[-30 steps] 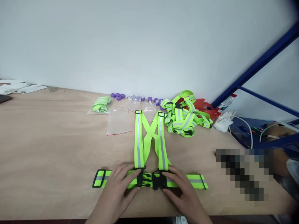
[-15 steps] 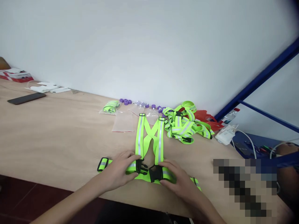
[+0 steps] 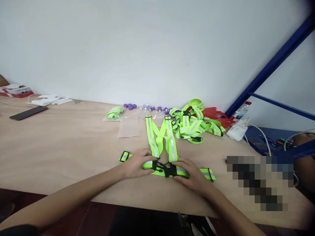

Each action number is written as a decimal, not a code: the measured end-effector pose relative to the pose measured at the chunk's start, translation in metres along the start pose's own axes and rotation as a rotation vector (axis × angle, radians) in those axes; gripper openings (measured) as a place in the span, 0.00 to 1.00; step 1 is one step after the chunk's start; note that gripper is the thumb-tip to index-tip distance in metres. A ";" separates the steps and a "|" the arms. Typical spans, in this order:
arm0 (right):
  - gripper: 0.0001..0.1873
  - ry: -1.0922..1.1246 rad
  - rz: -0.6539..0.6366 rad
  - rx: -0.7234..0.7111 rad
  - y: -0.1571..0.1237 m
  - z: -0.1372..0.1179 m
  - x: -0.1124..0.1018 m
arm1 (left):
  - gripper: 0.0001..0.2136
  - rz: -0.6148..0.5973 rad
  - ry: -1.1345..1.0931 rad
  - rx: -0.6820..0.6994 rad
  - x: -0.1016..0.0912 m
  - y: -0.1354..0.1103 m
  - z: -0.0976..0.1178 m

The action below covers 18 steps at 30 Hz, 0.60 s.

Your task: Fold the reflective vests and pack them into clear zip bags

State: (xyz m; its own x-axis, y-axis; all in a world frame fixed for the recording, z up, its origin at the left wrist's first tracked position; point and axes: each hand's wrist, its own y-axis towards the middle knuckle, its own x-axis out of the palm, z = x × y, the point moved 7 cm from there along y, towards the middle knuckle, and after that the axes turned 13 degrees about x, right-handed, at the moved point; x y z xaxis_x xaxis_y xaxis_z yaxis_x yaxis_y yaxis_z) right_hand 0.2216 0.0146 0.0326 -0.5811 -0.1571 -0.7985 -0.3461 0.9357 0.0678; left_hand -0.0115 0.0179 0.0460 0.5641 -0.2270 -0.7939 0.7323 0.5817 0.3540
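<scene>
A neon-green reflective vest (image 3: 173, 146) made of elastic straps lies on the table, its shoulder straps crossing behind. My left hand (image 3: 137, 164) pinches the waist strap beside the pronged half of a black side-release buckle (image 3: 157, 166). Around the strap at the socket half of the buckle (image 3: 169, 170), the fingers of my right hand (image 3: 193, 175) are closed. The two halves face each other with the prongs close to the socket; whether they touch is hard to make out. Strap ends with black sliders stick out past both hands.
Behind the vest are a tangled pile of reflective straps (image 3: 192, 126), clear zip bags (image 3: 129, 127), a bagged vest (image 3: 115, 113) and purple caps (image 3: 130, 106). A phone (image 3: 29, 112) lies at left. To the right are a red bag (image 3: 214, 114), white charger (image 3: 237, 131) and blue frame (image 3: 268, 70).
My hands have brought the buckle halves closer together, the left hand moving rightward with its strap. The shoulder straps now slant more. The camera view has also shifted.
</scene>
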 end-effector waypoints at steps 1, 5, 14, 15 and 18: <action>0.21 0.016 0.003 0.012 0.004 0.003 -0.003 | 0.20 0.011 -0.015 0.016 -0.001 0.006 -0.004; 0.19 0.129 0.032 0.027 0.020 0.009 -0.014 | 0.23 0.093 -0.119 0.020 -0.010 0.018 -0.019; 0.18 0.169 0.274 -0.004 0.053 0.012 -0.011 | 0.16 0.299 -0.179 -0.097 -0.027 0.021 -0.046; 0.18 0.165 0.276 -0.011 0.054 0.011 -0.010 | 0.16 0.308 -0.187 -0.093 -0.027 0.023 -0.048; 0.17 0.141 0.245 -0.016 0.053 0.006 -0.010 | 0.16 0.318 -0.188 -0.074 -0.026 0.024 -0.051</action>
State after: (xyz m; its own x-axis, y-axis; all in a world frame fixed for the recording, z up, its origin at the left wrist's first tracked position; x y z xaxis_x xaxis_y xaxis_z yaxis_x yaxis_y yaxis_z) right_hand 0.2135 0.0672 0.0402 -0.7450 0.0303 -0.6663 -0.1936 0.9461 0.2595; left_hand -0.0278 0.0781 0.0498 0.8242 -0.1617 -0.5427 0.4837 0.6994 0.5262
